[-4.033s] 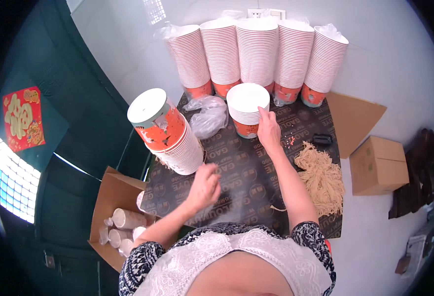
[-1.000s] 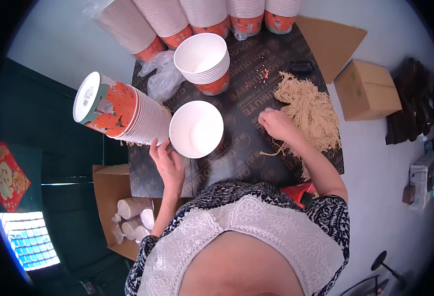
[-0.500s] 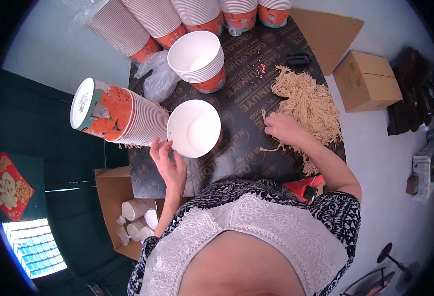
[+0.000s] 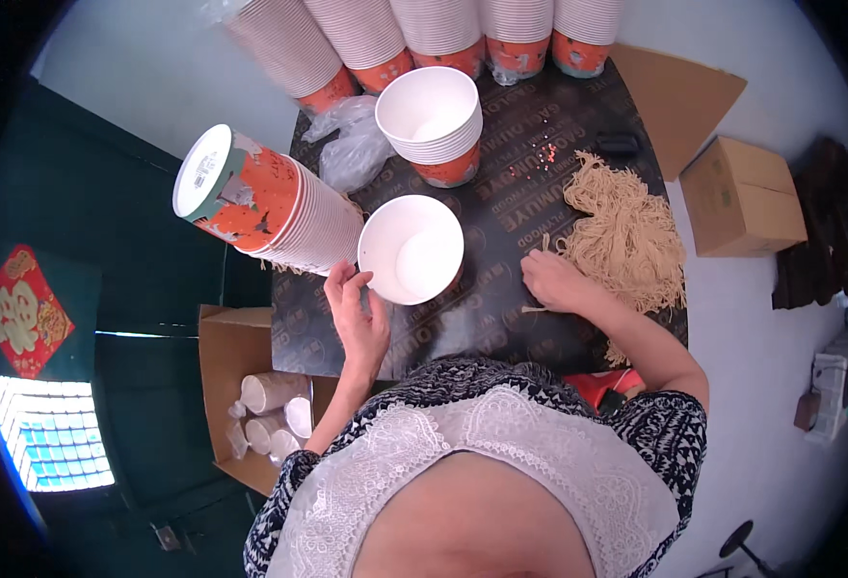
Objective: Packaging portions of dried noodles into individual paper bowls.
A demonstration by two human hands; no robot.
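A white-lined paper bucket (image 4: 397, 236) stands in front of me, its mouth facing up. My left hand (image 4: 358, 313) is at the bucket's left rim, fingers loosely curled and apart, the tips touching or very close to it. To the right, my right hand (image 4: 554, 281) is pinched on a strand of beige cord (image 4: 534, 309), whose ends stick out on both sides of the fingers. Just beyond that hand lies a tangled heap of the same cord (image 4: 622, 231). Behind the single bucket stands a short nested stack of buckets (image 4: 432, 116).
A long stack of orange printed buckets (image 4: 260, 207) lies tilted at the left, beside a crumpled plastic bag (image 4: 357, 159). Tall bucket stacks (image 4: 438, 39) line the back. Small orange beads (image 4: 551, 152) and a black object (image 4: 618, 144) sit near the cord. Cardboard boxes (image 4: 744, 197) flank the table.
My view has shifted, so the whole scene sits farther right. My right hand has come slightly nearer to me and toward the bucket with the cord strand. The left hand stays at the rim.
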